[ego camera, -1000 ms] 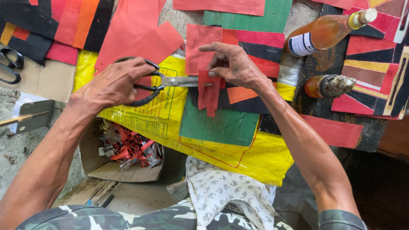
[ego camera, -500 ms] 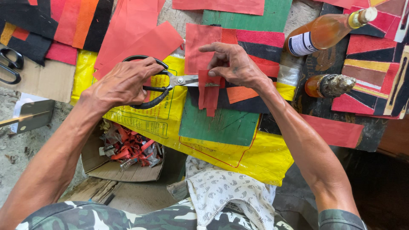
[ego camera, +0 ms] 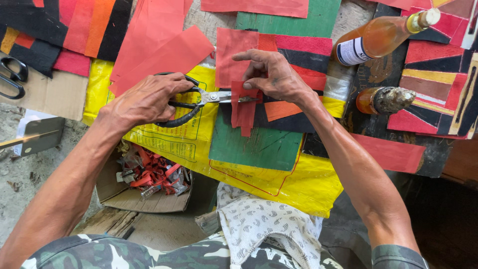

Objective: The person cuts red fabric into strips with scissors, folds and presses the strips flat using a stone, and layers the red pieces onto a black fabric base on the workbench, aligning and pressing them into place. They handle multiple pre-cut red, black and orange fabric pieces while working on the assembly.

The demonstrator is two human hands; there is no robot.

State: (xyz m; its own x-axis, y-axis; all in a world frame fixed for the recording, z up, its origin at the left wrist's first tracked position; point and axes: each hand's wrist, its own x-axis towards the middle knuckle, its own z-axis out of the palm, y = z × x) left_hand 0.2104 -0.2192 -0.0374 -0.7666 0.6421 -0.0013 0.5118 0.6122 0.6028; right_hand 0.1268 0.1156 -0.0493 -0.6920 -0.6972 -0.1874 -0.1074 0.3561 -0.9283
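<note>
My left hand (ego camera: 147, 98) grips a pair of black-handled scissors (ego camera: 191, 102), whose blades point right into a small red strip of material (ego camera: 244, 109). My right hand (ego camera: 274, 74) pinches that red strip from above, holding it over a green sheet (ego camera: 259, 147). Both hands work over a yellow plastic sheet (ego camera: 199, 144) spread on the work surface.
Red, orange, black and green cut pieces (ego camera: 159, 45) cover the surface. Two amber bottles (ego camera: 378, 37) lie at the right beside a patchwork panel (ego camera: 438, 84). Another pair of scissors (ego camera: 12, 79) lies far left. A cardboard box of red scraps (ego camera: 149, 174) sits below, by a patterned white cloth (ego camera: 269, 229).
The scissors' blades have closed further on the red strip, and my left hand has shifted slightly while the right keeps holding the strip.
</note>
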